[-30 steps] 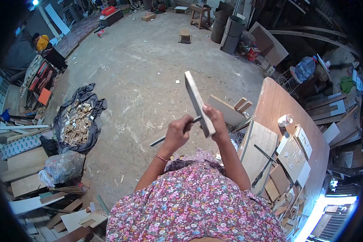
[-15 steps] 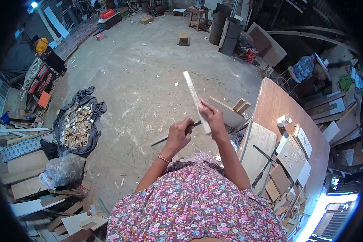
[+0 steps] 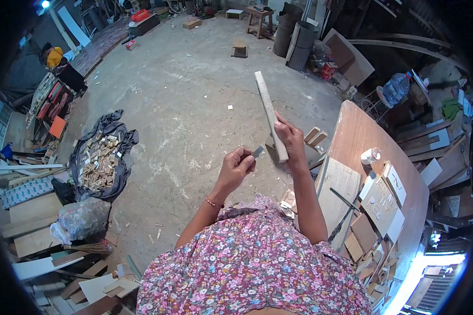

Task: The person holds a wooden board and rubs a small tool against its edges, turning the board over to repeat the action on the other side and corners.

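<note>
My right hand (image 3: 290,140) is closed around the lower part of a pale wooden strip (image 3: 266,100), which slants up and to the left. My left hand (image 3: 238,167), with a beaded bracelet at the wrist, grips a narrow grey tool that looks like a flat file (image 3: 258,151). Only its short flat end shows past the fingers; the rest is hidden by the hand. The file's tip is a little left of the strip's lower end, with a gap between them.
To the right is a wooden table (image 3: 368,131) with a white jar (image 3: 370,156), cut boards (image 3: 378,202) and dark bars. A dark cloth (image 3: 125,173) on the floor holds wood scraps (image 3: 100,165). A person in yellow (image 3: 54,58) is far left. Boards lie along both sides.
The wooden strip and my right hand have moved right and slightly up. The file has swung round and come away from the strip; its long rear part no longer shows left of my hand.
</note>
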### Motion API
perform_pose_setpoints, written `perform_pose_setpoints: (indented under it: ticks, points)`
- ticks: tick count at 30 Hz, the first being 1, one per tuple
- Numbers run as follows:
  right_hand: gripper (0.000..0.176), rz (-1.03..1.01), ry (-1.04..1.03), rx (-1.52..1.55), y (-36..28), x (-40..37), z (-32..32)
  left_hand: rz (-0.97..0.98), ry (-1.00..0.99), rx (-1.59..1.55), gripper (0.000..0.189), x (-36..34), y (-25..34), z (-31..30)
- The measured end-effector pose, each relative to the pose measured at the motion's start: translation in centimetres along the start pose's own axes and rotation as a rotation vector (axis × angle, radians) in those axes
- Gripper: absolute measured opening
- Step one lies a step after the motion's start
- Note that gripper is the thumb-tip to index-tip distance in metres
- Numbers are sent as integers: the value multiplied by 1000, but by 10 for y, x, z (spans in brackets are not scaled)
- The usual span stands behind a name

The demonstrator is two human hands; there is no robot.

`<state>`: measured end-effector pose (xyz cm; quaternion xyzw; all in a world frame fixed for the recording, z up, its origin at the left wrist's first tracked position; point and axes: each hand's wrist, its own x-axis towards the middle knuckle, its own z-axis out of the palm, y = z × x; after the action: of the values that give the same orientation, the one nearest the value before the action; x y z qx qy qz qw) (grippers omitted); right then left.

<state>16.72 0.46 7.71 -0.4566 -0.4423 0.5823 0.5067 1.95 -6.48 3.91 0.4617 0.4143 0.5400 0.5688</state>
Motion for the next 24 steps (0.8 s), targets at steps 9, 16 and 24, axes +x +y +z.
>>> perform_pose_setpoints:
  ticks: [9, 16, 24]
  points:
    - [42, -144, -130, -481, 22, -13, -5, 10, 17, 148, 5, 0, -10, -8]
    - [46, -80, -238, -367, 27, -25, -11, -70, 47, 122, 7, 4, -9, -23]
    - [44, 63, -228, -233, 7, -3, 7, -158, -136, -12, 9, 4, -10, -12]
